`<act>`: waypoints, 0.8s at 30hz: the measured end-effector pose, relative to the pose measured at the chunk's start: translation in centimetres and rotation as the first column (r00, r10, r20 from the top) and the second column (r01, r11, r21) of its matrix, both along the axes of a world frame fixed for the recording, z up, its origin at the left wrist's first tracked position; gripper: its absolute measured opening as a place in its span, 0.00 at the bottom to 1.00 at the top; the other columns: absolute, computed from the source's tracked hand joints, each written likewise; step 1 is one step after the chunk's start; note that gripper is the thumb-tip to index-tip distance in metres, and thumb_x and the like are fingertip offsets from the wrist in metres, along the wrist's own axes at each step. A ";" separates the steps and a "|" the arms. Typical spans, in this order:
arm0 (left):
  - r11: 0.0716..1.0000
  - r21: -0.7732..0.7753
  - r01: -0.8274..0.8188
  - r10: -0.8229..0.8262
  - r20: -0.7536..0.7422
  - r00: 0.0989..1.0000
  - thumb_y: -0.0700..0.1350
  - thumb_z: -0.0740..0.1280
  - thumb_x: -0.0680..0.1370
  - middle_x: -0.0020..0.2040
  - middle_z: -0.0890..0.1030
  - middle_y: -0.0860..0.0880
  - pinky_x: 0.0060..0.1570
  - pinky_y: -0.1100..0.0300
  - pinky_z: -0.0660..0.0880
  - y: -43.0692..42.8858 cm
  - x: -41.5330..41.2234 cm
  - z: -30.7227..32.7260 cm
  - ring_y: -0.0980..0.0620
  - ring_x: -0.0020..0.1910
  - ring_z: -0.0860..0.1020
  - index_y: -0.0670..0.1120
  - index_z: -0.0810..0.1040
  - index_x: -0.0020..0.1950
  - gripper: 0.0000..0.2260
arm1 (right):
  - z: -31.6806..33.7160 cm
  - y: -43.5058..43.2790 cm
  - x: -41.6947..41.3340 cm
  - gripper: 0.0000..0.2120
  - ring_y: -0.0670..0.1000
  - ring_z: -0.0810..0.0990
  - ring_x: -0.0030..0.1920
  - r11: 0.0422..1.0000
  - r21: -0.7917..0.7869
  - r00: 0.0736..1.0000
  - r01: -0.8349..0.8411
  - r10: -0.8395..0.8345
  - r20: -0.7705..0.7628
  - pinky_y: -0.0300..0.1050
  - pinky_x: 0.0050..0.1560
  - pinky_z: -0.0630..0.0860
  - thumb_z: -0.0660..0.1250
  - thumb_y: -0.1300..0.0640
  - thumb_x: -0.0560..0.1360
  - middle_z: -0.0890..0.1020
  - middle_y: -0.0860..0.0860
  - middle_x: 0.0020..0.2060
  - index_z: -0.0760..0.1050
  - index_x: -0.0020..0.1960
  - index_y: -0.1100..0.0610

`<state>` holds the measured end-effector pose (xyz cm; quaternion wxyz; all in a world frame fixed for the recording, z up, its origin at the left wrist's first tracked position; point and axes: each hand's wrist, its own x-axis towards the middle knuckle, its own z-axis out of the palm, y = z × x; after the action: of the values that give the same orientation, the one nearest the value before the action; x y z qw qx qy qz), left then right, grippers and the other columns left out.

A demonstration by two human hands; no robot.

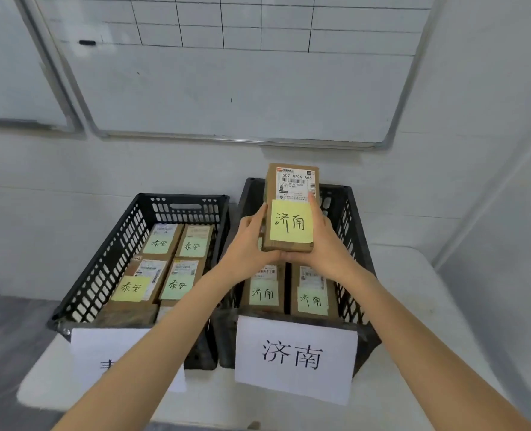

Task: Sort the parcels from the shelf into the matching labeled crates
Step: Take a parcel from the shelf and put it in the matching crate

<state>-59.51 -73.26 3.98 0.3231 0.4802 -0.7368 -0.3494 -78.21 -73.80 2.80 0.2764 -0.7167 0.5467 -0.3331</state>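
I hold a brown cardboard parcel (292,194) with a shipping label and a yellow note reading 济南 above the right black crate (348,213). My left hand (248,241) grips its left side and my right hand (326,241) grips its right side and lower edge. That crate carries a white sign 济南 (295,356) and holds parcels with green 济南 notes (265,290). The left black crate (108,253) holds several parcels with 泰安 notes (177,283); its white sign (102,353) is partly hidden by my left forearm.
Both crates stand side by side on a white table (413,290) against a white wall. A large whiteboard (226,88) hangs above them. Grey floor (5,337) shows at the lower left.
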 end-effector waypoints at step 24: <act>0.966 -0.259 -0.028 0.179 0.580 0.795 0.58 0.56 0.82 0.79 0.56 0.51 0.76 0.46 0.47 -13.9 4.4 -6.5 0.51 0.78 0.51 0.52 0.49 0.80 0.30 | -12.4 -14.7 0.5 0.69 0.56 0.54 0.79 0.910 0.414 1.000 0.015 -0.004 -0.028 0.63 0.76 0.56 0.81 0.43 0.62 0.55 0.51 0.80 0.25 0.76 0.40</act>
<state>-55.11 -87.13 -2.49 0.1477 0.5636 -0.8096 -0.0713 -77.74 -88.53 -9.56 0.4132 -0.6436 0.6119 -0.2015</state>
